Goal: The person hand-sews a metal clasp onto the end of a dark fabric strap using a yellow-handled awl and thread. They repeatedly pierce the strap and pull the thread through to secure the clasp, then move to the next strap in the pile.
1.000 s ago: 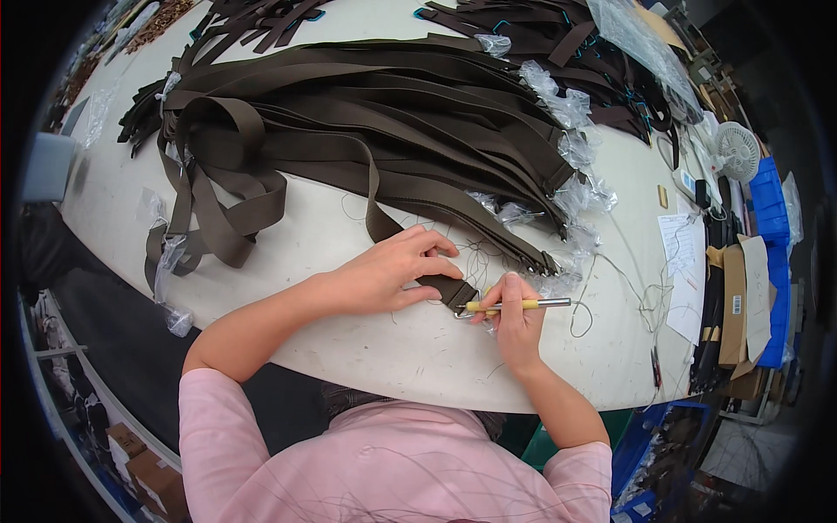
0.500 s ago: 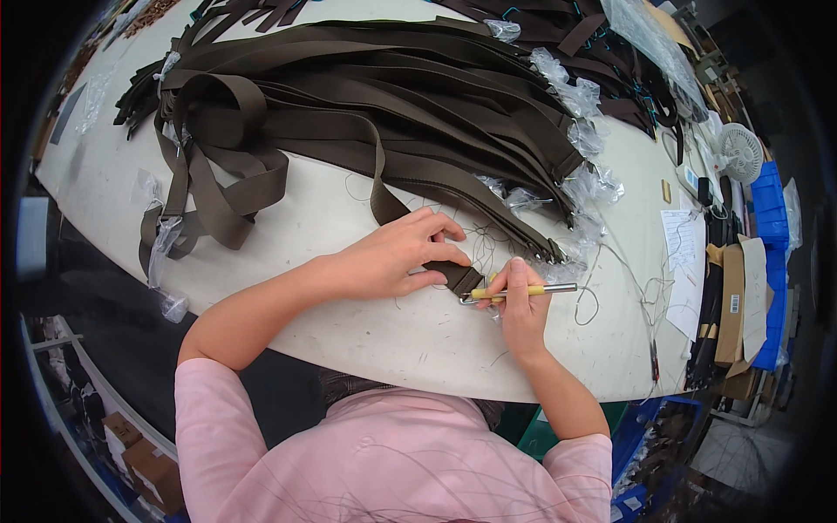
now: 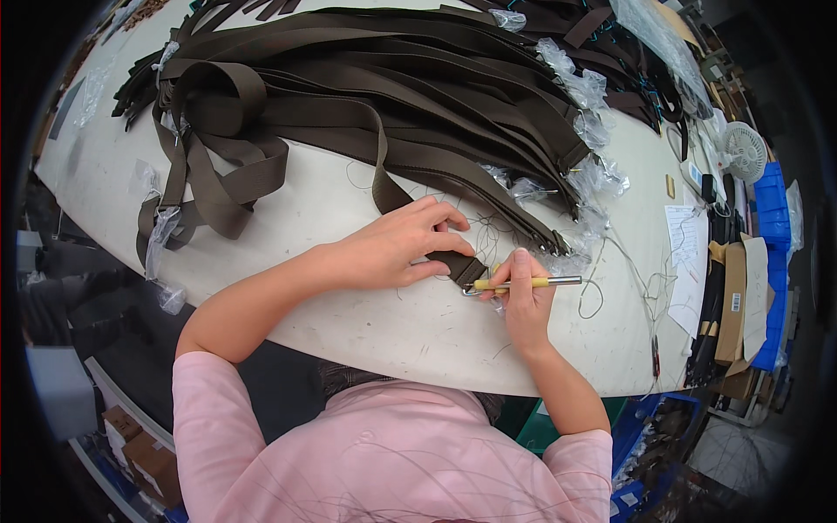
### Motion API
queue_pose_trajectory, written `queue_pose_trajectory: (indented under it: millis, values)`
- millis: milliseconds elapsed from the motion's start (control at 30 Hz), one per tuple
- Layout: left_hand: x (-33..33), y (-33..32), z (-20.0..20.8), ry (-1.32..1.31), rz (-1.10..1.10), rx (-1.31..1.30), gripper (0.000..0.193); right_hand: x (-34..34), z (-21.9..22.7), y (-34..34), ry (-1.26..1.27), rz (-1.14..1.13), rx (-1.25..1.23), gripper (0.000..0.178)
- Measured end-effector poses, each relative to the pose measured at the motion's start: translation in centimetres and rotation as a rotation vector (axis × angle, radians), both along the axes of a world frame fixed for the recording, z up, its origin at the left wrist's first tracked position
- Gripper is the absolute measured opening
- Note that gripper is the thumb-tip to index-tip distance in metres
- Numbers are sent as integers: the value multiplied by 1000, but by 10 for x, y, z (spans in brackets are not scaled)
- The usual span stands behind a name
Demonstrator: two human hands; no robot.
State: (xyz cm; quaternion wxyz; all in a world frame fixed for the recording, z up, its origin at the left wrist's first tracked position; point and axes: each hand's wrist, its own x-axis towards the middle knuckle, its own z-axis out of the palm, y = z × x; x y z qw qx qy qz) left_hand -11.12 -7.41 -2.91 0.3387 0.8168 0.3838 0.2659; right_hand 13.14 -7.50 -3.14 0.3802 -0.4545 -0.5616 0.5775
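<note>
My left hand (image 3: 397,246) lies across a dark brown webbing strap (image 3: 469,270), thumb and curled fingers pinning its folded, stitched end to the table. My right hand (image 3: 526,301) pinches a pen-shaped tool (image 3: 562,281) with a yellow handle and metal ends. Its bent metal tip is at the end of the strap; whether it touches cannot be made out. A thin wire loops away near the tool's other end. From under my left hand the strap runs back toward a large bundle of like straps (image 3: 375,74), with a looped tangle (image 3: 222,183) on the left.
Loose threads (image 3: 493,231) lie behind my hands on the white table (image 3: 384,336). Clear plastic wrap (image 3: 593,187) covers metal fittings at the bundle's right end. Paper sheets (image 3: 684,261), a small white fan (image 3: 744,150), blue bins (image 3: 772,205) and a cardboard box (image 3: 734,288) stand along the right.
The view has shifted slightly. Both hands keep their grip on the strap and tool, and the tool's tip stays at the strap end, its angle hardly altered.
</note>
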Motion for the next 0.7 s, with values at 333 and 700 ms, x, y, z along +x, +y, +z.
queue_pose_trajectory:
  millis: [333, 700]
  values:
    - [0, 1, 3, 30, -12, -14, 36, 5, -1, 1, 17, 22, -35, 49]
    - [-1, 1, 3, 17, -12, -8, 36, 5, 0, 1, 21, 14, -38, 49]
